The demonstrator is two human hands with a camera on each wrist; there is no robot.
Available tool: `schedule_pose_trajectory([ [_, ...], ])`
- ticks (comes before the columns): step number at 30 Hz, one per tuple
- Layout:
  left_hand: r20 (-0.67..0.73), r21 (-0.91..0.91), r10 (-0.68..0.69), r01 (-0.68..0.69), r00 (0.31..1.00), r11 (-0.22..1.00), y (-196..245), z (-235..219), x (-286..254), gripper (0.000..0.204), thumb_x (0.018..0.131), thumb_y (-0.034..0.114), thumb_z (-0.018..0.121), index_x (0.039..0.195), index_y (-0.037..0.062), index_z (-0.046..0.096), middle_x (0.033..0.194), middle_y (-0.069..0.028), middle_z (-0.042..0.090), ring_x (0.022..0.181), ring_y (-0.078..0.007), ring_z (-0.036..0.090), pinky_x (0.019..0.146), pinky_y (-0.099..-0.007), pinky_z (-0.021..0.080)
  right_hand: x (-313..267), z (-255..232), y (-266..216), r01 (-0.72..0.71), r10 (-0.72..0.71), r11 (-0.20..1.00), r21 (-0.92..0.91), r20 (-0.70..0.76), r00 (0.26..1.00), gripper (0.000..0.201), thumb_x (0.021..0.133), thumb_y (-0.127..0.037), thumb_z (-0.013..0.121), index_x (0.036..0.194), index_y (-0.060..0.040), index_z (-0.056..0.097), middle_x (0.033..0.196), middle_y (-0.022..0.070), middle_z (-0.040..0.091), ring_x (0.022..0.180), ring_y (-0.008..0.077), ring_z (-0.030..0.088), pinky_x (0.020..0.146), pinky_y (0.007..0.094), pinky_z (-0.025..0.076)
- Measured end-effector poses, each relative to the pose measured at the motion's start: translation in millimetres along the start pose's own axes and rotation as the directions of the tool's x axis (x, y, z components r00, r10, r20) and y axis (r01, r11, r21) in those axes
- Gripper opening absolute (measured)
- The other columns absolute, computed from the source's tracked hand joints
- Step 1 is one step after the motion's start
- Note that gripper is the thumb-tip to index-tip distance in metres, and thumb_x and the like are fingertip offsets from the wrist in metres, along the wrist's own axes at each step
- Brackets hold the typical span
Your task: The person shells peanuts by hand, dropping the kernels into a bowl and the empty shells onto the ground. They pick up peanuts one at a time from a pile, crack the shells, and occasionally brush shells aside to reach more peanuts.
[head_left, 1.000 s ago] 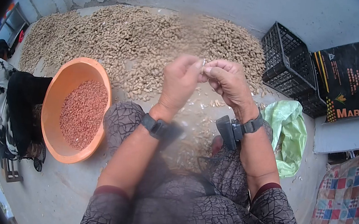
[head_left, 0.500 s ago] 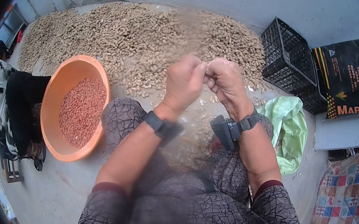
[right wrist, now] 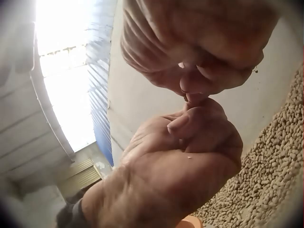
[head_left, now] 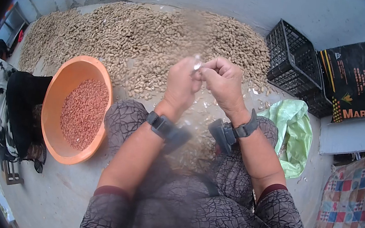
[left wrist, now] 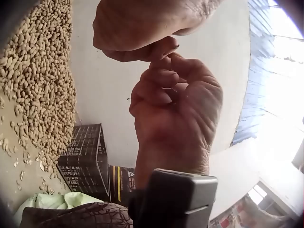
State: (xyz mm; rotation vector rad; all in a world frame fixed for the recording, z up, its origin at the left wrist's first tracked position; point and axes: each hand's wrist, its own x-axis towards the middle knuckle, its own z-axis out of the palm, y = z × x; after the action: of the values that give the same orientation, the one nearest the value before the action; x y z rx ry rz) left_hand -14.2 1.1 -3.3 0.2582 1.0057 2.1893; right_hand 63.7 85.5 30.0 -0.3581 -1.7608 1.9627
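Note:
Both hands meet in front of the peanut heap. My left hand has its fingers curled and holds a peanut shell whose pale inside shows at the thumb tip. The right hand pinches with thumb and forefinger at the shell's edge. In the left wrist view the right hand stands upright, its fingertips against those of the left hand. The right wrist view shows the left hand below the right hand. Between the fingers, the kernels are hidden.
Unshelled peanuts lie heaped along the wall. An orange basin with red shelled kernels stands left of the knees. At right are a green sack, black crates and a black printed bag. Another person sits at left.
The hands stay together while their fingers work. The right hand has turned and shifted slightly left. A pale shell inside now shows at the left thumb; half a second ago the fingers covered it.

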Motion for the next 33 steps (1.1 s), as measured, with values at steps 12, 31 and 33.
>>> schedule_pose_trajectory([
  [12, -0.039, -0.102, -0.241, 0.236, 0.970, 0.966, 9.3, -5.1, -4.4, 0.020, 0.091, 0.016, 0.040, 0.079, 0.0046, 0.052, 0.064, -0.0011, 0.050, 0.042, -0.0061, 0.039, 0.036, -0.0189, 0.028, -2.4, -0.6, 4.6, 0.458, -0.449, 0.666, -0.588, 0.175, 0.876, 0.004, 0.073, -0.001, 0.056, 0.075, 0.0004, 0.059, 0.067, 0.0124, 0.061, 0.056, 0.0209, 0.061, 0.051, 0.0329, 0.046],
  [31, 0.401, 0.586, -0.018, -0.241, 0.916, 0.773, 6.3, 13.5, -18.3, 0.027, 0.084, 0.009, 0.056, 0.107, -0.0043, 0.062, 0.106, -0.0045, 0.062, 0.059, -0.0007, 0.047, 0.051, -0.0169, 0.042, 22.0, -24.0, 6.7, -0.440, 0.435, 0.895, -0.078, -0.074, 0.897, 0.050, 0.095, -0.047, 0.033, 0.089, -0.0020, 0.053, 0.062, 0.0022, 0.053, 0.041, 0.0045, 0.039, 0.034, 0.0174, 0.027],
  [33, 0.401, 0.592, -0.024, -0.239, 0.916, 0.770, 7.6, 14.3, -19.5, 0.029, 0.083, 0.009, 0.056, 0.109, -0.0034, 0.062, 0.118, -0.0059, 0.059, 0.060, -0.0006, 0.047, 0.051, -0.0172, 0.041, 20.3, -24.2, 15.2, -0.418, 0.414, 0.901, -0.116, -0.061, 0.908, 0.050, 0.095, -0.048, 0.034, 0.087, -0.0028, 0.053, 0.061, 0.0020, 0.053, 0.041, 0.0046, 0.039, 0.034, 0.0183, 0.027],
])
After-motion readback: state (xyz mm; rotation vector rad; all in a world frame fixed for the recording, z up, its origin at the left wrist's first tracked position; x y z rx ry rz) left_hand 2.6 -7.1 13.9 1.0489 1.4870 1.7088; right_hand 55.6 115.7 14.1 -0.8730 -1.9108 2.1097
